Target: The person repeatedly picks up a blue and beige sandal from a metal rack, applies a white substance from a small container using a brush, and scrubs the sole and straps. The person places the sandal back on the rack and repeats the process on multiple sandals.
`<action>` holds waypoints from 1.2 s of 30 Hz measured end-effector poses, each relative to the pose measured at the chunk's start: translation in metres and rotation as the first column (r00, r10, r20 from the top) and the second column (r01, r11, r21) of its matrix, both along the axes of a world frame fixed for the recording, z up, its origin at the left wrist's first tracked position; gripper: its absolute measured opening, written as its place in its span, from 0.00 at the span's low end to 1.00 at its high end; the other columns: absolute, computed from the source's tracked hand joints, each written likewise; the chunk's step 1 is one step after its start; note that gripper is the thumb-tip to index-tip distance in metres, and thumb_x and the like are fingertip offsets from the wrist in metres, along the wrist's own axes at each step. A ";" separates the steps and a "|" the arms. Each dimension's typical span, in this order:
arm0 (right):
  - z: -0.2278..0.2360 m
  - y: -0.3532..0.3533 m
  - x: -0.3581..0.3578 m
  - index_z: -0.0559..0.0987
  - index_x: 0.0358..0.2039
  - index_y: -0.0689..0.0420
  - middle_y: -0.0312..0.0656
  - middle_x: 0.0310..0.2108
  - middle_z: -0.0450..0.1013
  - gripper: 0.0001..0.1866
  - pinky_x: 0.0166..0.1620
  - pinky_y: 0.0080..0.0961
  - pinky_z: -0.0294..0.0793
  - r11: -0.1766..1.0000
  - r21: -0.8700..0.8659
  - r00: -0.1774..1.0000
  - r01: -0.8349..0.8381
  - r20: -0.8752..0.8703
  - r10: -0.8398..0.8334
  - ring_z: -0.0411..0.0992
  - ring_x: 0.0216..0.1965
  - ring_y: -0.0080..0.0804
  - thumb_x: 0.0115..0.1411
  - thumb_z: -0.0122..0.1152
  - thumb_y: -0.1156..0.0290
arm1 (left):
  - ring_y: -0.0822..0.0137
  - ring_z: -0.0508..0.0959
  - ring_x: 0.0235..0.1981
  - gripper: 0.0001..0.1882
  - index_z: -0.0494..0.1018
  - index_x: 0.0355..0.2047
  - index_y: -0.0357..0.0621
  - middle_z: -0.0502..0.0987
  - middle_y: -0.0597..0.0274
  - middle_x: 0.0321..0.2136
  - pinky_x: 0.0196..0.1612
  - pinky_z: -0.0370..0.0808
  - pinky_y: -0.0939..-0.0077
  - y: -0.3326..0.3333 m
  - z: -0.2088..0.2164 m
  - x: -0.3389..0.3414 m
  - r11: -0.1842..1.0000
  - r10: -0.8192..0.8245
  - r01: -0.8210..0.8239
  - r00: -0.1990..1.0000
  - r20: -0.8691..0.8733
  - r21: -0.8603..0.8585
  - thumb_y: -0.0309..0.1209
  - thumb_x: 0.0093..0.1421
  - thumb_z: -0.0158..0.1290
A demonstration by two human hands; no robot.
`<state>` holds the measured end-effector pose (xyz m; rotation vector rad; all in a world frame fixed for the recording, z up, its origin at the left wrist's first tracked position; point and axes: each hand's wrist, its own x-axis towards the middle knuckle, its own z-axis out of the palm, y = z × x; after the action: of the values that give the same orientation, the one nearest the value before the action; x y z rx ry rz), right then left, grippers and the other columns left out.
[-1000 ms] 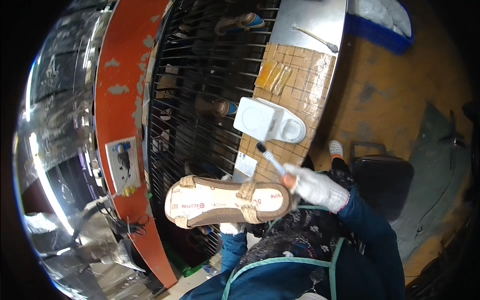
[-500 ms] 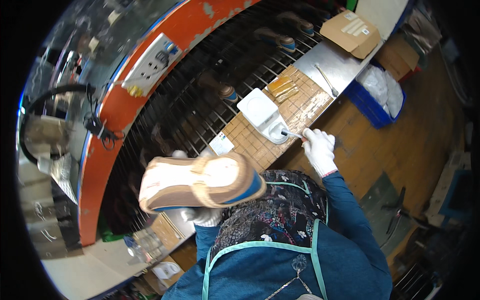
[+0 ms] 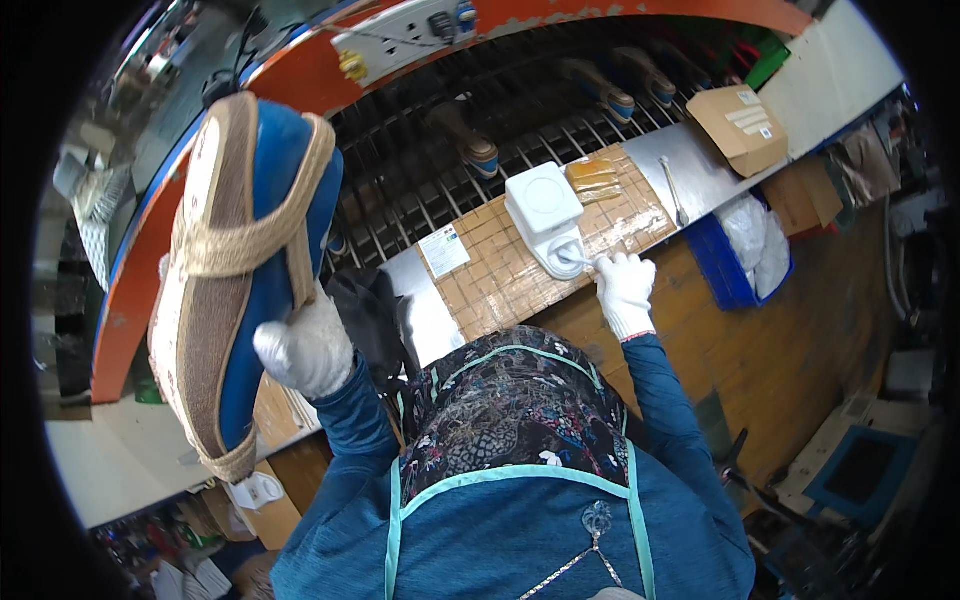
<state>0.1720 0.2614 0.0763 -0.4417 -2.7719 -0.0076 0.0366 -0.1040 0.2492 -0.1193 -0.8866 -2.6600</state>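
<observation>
My left hand (image 3: 305, 350), in a white knit glove, grips a sandal (image 3: 235, 270) with a blue sole, brown woven edge and rope straps, held up on its side at the left. My right hand (image 3: 625, 285), also gloved, holds a small brush (image 3: 578, 259) whose head dips into the round cup of a white plastic container (image 3: 548, 215). The container stands on a cardboard sheet with a taped grid (image 3: 520, 260) lying on the metal bench.
A dark wire rack (image 3: 440, 190) behind the bench carries several other shoes (image 3: 470, 140). An orange frame (image 3: 300, 70) with a socket strip runs above it. On the bench lie amber blocks (image 3: 593, 178), a metal tool (image 3: 675, 190) and a cardboard box (image 3: 738, 125). A blue bin (image 3: 735, 270) sits below.
The view has swung. My left hand raised the sandal and turned it onto its side. My right hand moved the brush from the sandal to the white container's cup.
</observation>
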 end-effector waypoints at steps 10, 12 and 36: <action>0.004 0.006 -0.004 0.80 0.30 0.47 0.38 0.31 0.76 0.05 0.41 0.42 0.62 0.999 -0.034 0.992 0.014 0.128 -0.010 0.74 0.36 0.41 0.51 0.67 0.66 | 0.56 0.68 0.59 0.46 0.62 0.64 0.41 0.68 0.51 0.58 0.61 0.66 0.51 0.012 -0.028 0.004 0.911 -0.407 0.408 0.913 -0.029 0.053 0.53 0.50 0.62; 0.002 0.009 0.002 0.81 0.31 0.50 0.39 0.28 0.76 0.05 0.38 0.40 0.64 0.980 -0.199 0.994 0.032 0.109 -0.011 0.74 0.33 0.38 0.55 0.65 0.65 | 0.57 0.70 0.57 0.44 0.62 0.63 0.40 0.69 0.50 0.56 0.60 0.68 0.54 0.016 -0.025 0.002 0.905 -0.419 0.420 0.907 -0.037 0.061 0.53 0.53 0.60; 0.248 -0.100 0.002 0.86 0.36 0.56 0.40 0.33 0.80 0.17 0.47 0.30 0.72 0.770 -0.393 0.731 -0.503 -0.668 0.137 0.74 0.41 0.35 0.43 0.75 0.83 | 0.40 0.83 0.40 0.45 0.60 0.66 0.43 0.76 0.39 0.50 0.38 0.85 0.43 0.118 -0.033 -0.042 0.356 -0.902 0.861 0.419 -0.109 0.363 0.67 0.63 0.43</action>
<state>0.1738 0.1615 0.3242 -0.0248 -2.1049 0.8967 -0.0058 0.0143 0.2162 -0.5028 -0.2924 -3.8638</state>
